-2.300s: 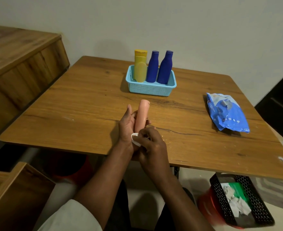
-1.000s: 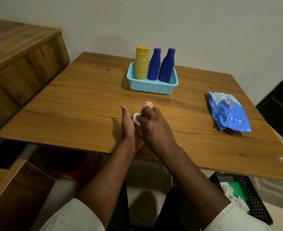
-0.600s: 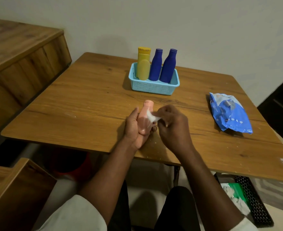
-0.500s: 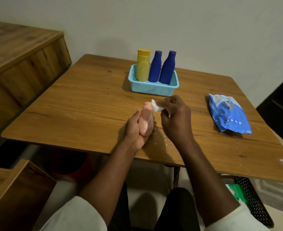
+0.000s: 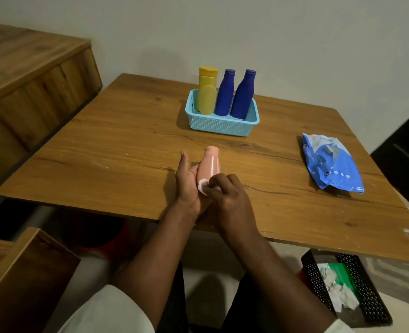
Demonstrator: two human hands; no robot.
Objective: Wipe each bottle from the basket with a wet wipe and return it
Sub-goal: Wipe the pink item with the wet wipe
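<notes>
My left hand holds a pink bottle near the table's front edge, its cap pointing away from me. My right hand pinches a small white wet wipe against the bottle's lower body. Farther back stands a light blue basket with a yellow bottle at its left and two dark blue bottles beside it, all upright.
A blue pack of wet wipes lies on the wooden table at the right. A black mesh bin with used wipes sits on the floor at the lower right. Wooden furniture stands to the left.
My right hand carried the wipe up to the bottle's cap end, then back down to its lower body. My left hand has kept hold of the pink bottle.
</notes>
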